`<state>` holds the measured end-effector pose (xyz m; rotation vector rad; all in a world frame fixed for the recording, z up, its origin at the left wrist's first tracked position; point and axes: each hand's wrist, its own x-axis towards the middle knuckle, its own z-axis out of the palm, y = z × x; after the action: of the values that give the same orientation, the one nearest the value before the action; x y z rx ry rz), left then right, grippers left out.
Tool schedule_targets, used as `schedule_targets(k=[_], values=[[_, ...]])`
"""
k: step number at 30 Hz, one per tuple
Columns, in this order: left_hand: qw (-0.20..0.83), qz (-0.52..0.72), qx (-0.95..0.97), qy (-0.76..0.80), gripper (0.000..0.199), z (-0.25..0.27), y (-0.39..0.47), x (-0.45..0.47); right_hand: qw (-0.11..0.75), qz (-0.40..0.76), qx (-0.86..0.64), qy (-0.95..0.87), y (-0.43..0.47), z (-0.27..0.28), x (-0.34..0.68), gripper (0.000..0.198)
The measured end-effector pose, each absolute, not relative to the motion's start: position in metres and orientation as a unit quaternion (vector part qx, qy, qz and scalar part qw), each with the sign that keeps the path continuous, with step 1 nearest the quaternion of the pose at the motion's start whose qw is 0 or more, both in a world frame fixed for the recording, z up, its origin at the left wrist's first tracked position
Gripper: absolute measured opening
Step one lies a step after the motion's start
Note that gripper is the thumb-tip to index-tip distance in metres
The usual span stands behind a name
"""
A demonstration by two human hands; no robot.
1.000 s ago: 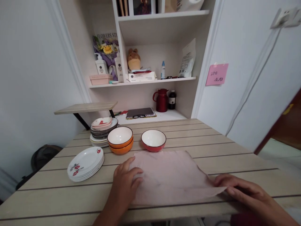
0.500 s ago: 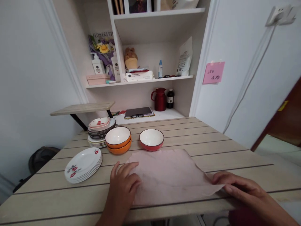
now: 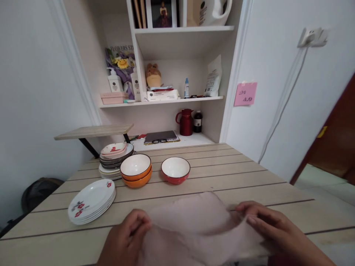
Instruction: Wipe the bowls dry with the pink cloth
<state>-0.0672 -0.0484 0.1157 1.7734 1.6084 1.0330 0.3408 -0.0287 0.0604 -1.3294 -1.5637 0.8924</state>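
A thin pinkish-grey cloth (image 3: 191,214) hangs between my two hands at the front of the table, sagging in the middle and draping past the near edge. My left hand (image 3: 127,232) pinches its left side with curled fingers. On the other side, my right hand (image 3: 266,225) grips the cloth between thumb and fingers. Beyond the cloth stands a red bowl (image 3: 175,170) with a white inside. Two stacked orange bowls (image 3: 136,171) are left of it. White plates with red flowers (image 3: 91,201) lie stacked beyond my left hand.
Behind the orange bowls is a taller stack of mixed dishes (image 3: 116,157), beside a small raised wooden stand (image 3: 94,132). A red jug (image 3: 186,122), dark bottle (image 3: 198,122) and laptop-like flat item (image 3: 161,136) sit at the back, under white shelves (image 3: 163,102).
The cloth, flat on the table before, is now lifted and drawn toward me. My left hand has closed on its left side and moved nearer. The view has tilted up slightly.
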Motion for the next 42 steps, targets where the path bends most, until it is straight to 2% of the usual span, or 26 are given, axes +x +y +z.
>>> schedule_targets(k=[3, 10, 12, 15, 19, 23, 26, 32, 35, 42], values=[[0.245, 0.384, 0.622, 0.637, 0.03, 0.118, -0.032, -0.067, 0.379, 0.365, -0.545, -0.653, -0.011, 0.073, 0.324, 0.04], [0.244, 0.389, 0.577, 0.675, 0.033, 0.1, -0.024, -0.091, 0.359, 0.383, -0.549, -0.65, 0.026, 0.079, 0.292, 0.03], [0.214, 0.376, 0.579, 0.691, 0.031, 0.097, -0.023, -0.096, 0.353, 0.334, -0.57, -0.662, 0.033, 0.077, 0.29, 0.023], [0.191, 0.382, 0.575, 0.698, 0.033, 0.095, -0.021, -0.097, 0.321, 0.211, -0.625, -0.679, 0.034, 0.076, 0.291, 0.036], [0.195, 0.407, 0.624, 0.637, 0.038, 0.099, -0.023, -0.091, 0.238, 0.14, -0.614, -0.739, 0.026, 0.076, 0.288, 0.021], [0.117, 0.404, 0.704, 0.573, 0.032, 0.106, -0.025, -0.087, 0.309, 0.209, -0.591, -0.715, 0.022, 0.073, 0.289, 0.018], [0.033, 0.446, 0.698, 0.56, 0.031, 0.11, -0.027, -0.09, 0.367, 0.273, -0.621, -0.636, 0.025, 0.07, 0.304, 0.024], [-0.05, 0.429, 0.747, 0.506, 0.021, 0.097, -0.037, -0.083, 0.405, 0.308, -0.638, -0.578, 0.022, 0.079, 0.324, 0.035], [-0.057, 0.428, 0.761, 0.484, 0.02, 0.088, -0.041, -0.074, 0.421, 0.299, -0.63, -0.581, 0.013, 0.095, 0.304, 0.036], [0.025, 0.446, 0.736, 0.509, 0.02, 0.077, -0.046, -0.076, 0.4, 0.315, -0.533, -0.676, -0.001, 0.123, 0.21, 0.014]])
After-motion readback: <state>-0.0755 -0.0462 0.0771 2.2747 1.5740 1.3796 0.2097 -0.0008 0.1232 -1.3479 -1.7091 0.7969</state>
